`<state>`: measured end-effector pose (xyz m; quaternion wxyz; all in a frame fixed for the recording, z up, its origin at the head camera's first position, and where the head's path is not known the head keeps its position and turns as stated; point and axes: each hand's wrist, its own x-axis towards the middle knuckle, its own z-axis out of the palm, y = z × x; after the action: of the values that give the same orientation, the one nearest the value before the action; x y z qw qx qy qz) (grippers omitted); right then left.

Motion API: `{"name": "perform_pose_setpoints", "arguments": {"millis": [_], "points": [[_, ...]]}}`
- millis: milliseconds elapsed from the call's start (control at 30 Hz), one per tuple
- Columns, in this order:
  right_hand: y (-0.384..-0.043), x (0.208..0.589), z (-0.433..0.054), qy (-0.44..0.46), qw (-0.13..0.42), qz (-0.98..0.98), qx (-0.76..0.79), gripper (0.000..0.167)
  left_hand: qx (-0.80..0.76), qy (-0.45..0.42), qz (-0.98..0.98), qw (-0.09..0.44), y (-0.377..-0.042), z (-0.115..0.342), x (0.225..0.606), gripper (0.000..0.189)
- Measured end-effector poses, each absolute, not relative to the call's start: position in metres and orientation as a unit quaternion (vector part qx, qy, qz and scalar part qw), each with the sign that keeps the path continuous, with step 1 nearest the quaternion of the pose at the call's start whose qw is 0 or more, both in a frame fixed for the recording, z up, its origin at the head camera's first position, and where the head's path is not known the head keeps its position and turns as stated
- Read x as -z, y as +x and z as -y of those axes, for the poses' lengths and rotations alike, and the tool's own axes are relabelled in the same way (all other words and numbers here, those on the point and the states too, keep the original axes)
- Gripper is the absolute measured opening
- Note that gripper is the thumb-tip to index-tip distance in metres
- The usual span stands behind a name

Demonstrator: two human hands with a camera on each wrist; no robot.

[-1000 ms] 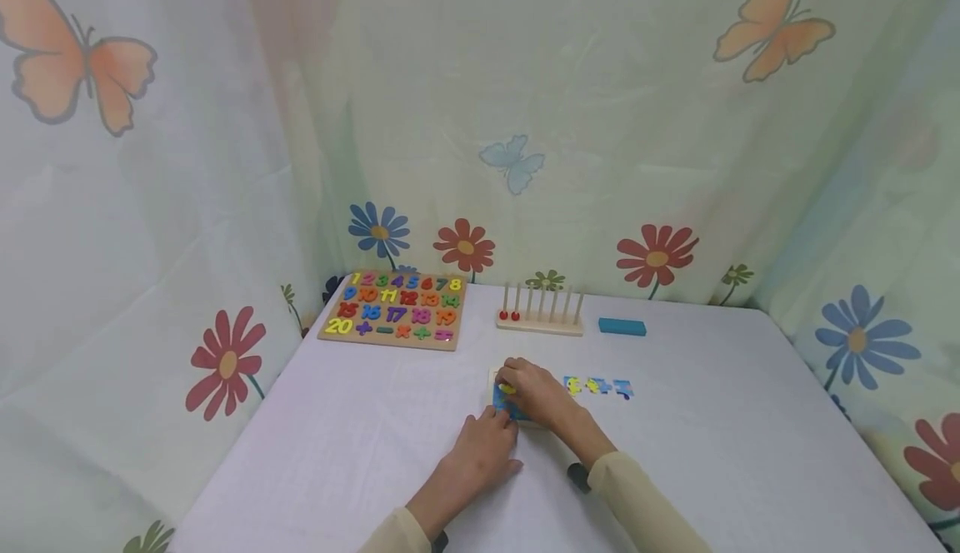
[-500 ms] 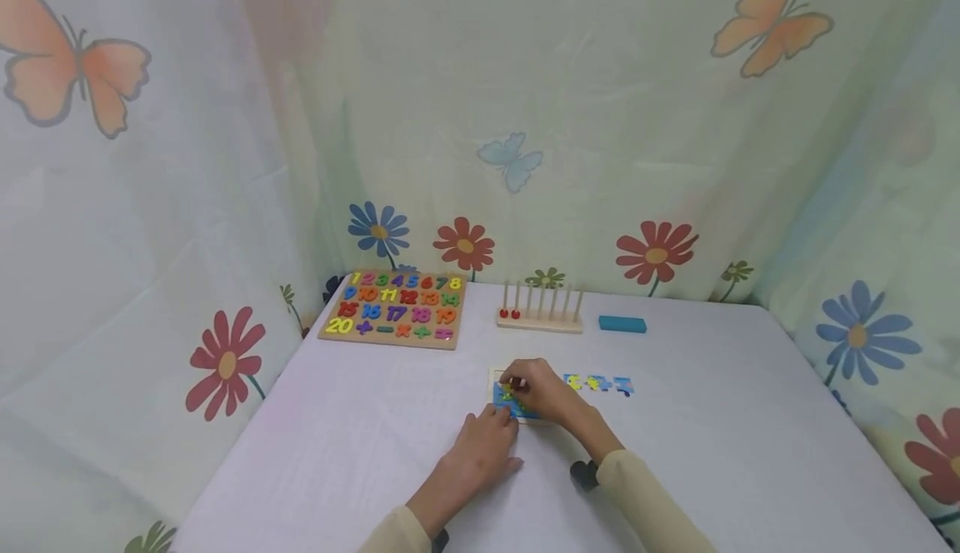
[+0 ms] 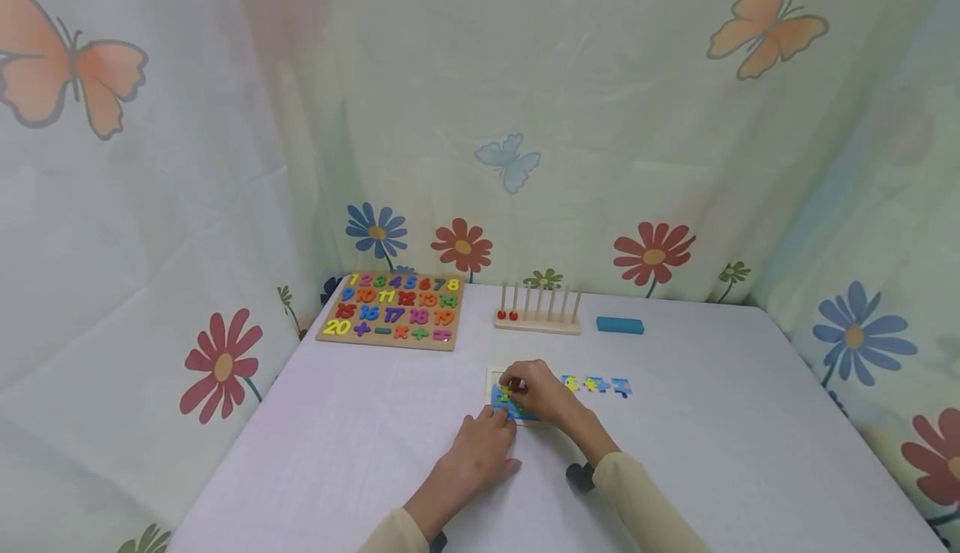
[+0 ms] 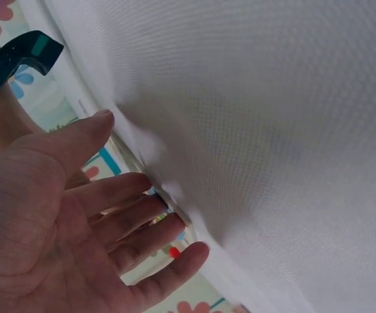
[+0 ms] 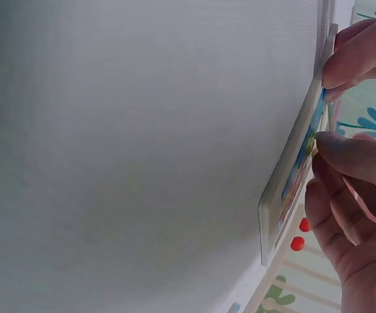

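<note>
One white-covered desk [image 3: 720, 436] bears a colourful number board [image 3: 390, 341] at back left. Of the hands, the left hand [image 3: 480, 451], fingers extended, touches the puzzle's near edge; the right hand [image 3: 542, 395] has thumb and fingertip together at its face, whether gripping a piece I cannot tell. Behind stands a pegged rack [image 3: 537, 326]; the puzzle [image 5: 300, 130] lies at desk centre, left of some loose pieces [image 3: 597, 385].

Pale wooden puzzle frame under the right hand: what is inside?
Inside the pale wooden puzzle frame, blue jigsaw pieces with yellow and green patches show on the left. The right hand hides most of the right side, so what lies there cannot be seen.
</note>
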<state>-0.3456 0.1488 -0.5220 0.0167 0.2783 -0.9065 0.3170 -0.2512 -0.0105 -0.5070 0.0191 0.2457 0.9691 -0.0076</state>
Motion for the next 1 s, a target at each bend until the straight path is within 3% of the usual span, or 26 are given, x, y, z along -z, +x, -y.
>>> {"name": "perform_pose_setpoints", "arguments": {"millis": [1000], "points": [[-0.339, 0.504, -0.173, 0.279, 0.042, 0.892, -0.353, 0.027, 0.011, 0.243, -0.97, 0.021, -0.249, 0.012, 0.505, 0.057]]}}
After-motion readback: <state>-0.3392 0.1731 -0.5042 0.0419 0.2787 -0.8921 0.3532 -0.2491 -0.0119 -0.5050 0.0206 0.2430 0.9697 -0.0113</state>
